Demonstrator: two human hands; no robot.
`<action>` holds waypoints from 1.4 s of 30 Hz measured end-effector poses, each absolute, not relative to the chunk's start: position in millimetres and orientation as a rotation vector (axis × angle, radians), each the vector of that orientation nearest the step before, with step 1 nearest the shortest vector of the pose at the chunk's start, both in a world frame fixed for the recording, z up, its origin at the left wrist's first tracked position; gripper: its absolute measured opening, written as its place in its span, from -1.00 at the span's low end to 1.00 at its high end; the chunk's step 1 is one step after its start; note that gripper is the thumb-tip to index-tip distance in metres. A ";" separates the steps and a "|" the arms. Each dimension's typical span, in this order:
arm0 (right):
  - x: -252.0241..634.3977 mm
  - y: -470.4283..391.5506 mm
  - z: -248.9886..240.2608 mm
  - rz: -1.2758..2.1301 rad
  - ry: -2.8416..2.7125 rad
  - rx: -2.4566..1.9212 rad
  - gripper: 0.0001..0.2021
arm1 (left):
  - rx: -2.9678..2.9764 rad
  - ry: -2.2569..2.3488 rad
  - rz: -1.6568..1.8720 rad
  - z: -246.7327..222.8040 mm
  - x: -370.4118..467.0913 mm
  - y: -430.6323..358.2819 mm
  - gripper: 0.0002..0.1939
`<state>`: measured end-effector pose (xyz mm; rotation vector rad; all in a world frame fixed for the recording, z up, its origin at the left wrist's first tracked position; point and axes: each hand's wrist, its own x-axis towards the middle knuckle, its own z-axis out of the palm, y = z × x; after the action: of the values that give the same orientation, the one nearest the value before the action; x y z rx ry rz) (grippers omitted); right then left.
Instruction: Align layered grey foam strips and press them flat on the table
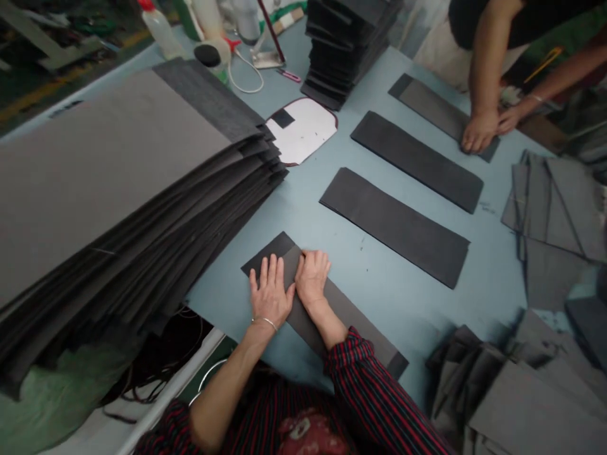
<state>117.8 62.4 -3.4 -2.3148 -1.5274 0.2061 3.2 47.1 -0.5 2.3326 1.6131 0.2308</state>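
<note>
Both hands, left hand [269, 292] and right hand [312, 276], press fingers-spread on a dark strip [327, 303] atop the blue table [379, 272].

A dark grey strip [327, 303] was seen on a light blue table [393, 297], and a sleeve [374, 392] was striped red and black.

No writing, label, brand, number or sign can be read anywhere in the view. The bottles [161, 28] at the far edge of the bench [379, 278] show no legible print, and the dark sheets [396, 224] beside them are blank.
</note>
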 end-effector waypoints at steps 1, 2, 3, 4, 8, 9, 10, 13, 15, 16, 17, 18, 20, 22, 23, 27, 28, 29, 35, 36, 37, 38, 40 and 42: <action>121.4 54.4 -2.0 0.201 -1.536 -2.318 -0.72 | 2.336 1.611 0.249 -1.0 4.1 46.3 -0.33; 126.0 43.4 -0.5 0.193 -1.541 -2.326 -0.73 | 2.338 1.610 0.268 -1.3 5.1 45.8 -0.32; 131.3 29.8 0.8 0.180 -1.540 -2.337 -0.72 | 2.340 1.610 0.285 -1.3 6.0 45.6 -0.31; 137.1 14.3 2.0 0.160 -1.536 -2.352 -0.70 | 2.343 1.610 0.297 -1.2 6.9 45.6 -0.31; 158.6 -43.5 2.8 0.070 -1.525 -2.405 -0.60 | 2.379 1.594 0.317 -1.9 7.1 46.0 -0.30; 162.0 -51.8 2.0 0.052 -1.524 -2.414 -0.59 | 2.389 1.584 0.323 -3.0 5.9 45.6 -0.30; 164.2 -56.9 1.2 0.039 -1.528 -2.419 -0.58 | 2.397 1.574 0.332 -4.5 4.2 44.7 -0.30; 165.3 -58.7 -0.5 0.009 -1.542 -2.413 -0.58 | 2.411 1.556 0.372 -11.2 -3.0 38.6 -0.32; 164.4 -55.9 -0.5 0.000 -1.552 -2.401 -0.58 | 2.429 1.535 0.405 -15.3 -8.2 33.3 -0.37; 164.2 -54.8 -0.4 -0.002 -1.555 -2.397 -0.59 | 2.440 1.523 0.423 -16.5 -10.4 31.2 -0.39; 164.2 -54.2 -0.4 -0.002 -1.557 -2.395 -0.59 | 2.448 1.513 0.437 -16.9 -12.2 29.9 -0.41; 164.4 -54.0 -0.3 0.000 -1.557 -2.396 -0.59 | 2.453 1.508 0.448 -16.1 -13.2 29.4 -0.42; 164.8 -54.3 -0.2 0.003 -1.547 -2.405 -0.59 | 2.453 1.514 0.450 -11.6 -12.7 30.2 -0.44; 164.0 -54.5 0.4 0.011 -1.533 -2.424 -0.59 | 2.438 1.548 0.446 -4.8 -7.3 31.3 -0.46; 162.9 -54.1 0.9 0.017 -1.528 -2.433 -0.60 | 2.429 1.553 0.450 -1.7 -2.6 30.9 -0.47; 154.2 -46.6 2.4 0.067 -1.512 -2.461 -0.59 | 2.472 1.290 0.404 2.3 24.9 19.4 -0.44; 151.9 -43.0 1.9 0.080 -1.499 -2.466 -0.60 | 2.487 1.225 0.377 1.2 31.4 15.5 -0.42; 150.1 -39.3 1.0 0.091 -1.482 -2.471 -0.63 | 2.496 1.195 0.354 -0.3 36.9 11.9 -0.40; 162.4 -51.2 1.4 0.163 -1.438 -2.432 -0.72 | 2.474 1.235 0.325 -3.6 47.1 5.8 -0.35; 170.0 -65.0 3.4 0.175 -1.430 -2.430 -0.71 | 2.474 1.240 0.323 -2.6 46.9 5.8 -0.34; 179.2 -82.4 5.6 0.182 -1.418 -2.434 -0.71 | 2.478 1.244 0.318 -1.5 46.8 5.7 -0.34; 189.4 -102.7 7.5 0.181 -1.403 -2.443 -0.70 | 2.484 1.247 0.310 -0.4 46.8 5.4 -0.33; 210.3 -146.0 9.7 0.160 -1.387 -2.456 -0.70 | 2.496 1.252 0.290 1.0 47.3 4.1 -0.33; 227.1 -182.5 9.3 0.111 -1.372 -2.456 -0.70 | 2.497 1.253 0.275 1.7 48.1 3.0 -0.32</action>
<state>227.1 -182.5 9.3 -2.4561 -1.3717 0.1106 48.1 3.0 1.7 2.4966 1.2527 0.2748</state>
